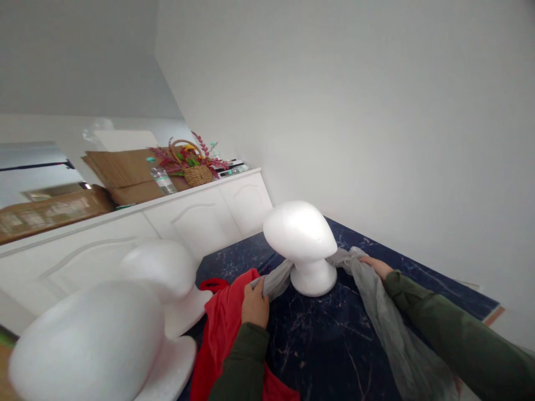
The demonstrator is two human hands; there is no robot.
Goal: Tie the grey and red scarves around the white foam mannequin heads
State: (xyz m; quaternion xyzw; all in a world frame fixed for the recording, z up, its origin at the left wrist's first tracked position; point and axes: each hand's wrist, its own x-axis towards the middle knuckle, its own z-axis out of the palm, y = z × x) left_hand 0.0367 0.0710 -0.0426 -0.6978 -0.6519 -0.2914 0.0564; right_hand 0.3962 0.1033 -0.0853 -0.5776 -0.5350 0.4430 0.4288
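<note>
A white foam mannequin head point(300, 245) stands on a dark blue marble-patterned tabletop point(330, 334). A thin grey scarf point(397, 328) passes behind its neck, and both ends come forward. My left hand point(254, 303) grips one end at the left of the neck. My right hand point(374, 266) holds the other end at the right of the neck, with the long tail hanging towards me. Both olive green sleeves show. A red cloth point(223, 328) lies under my left forearm. Two more foam heads point(87, 340) stand to the left, one partly behind the other.
A white cabinet point(200, 223) runs along the left of the tabletop. On top sit a wicker basket of artificial flowers point(198, 174), a plastic water bottle point(163, 179) and cardboard sheets point(125, 175). A white wall point(376, 111) borders the far and right sides.
</note>
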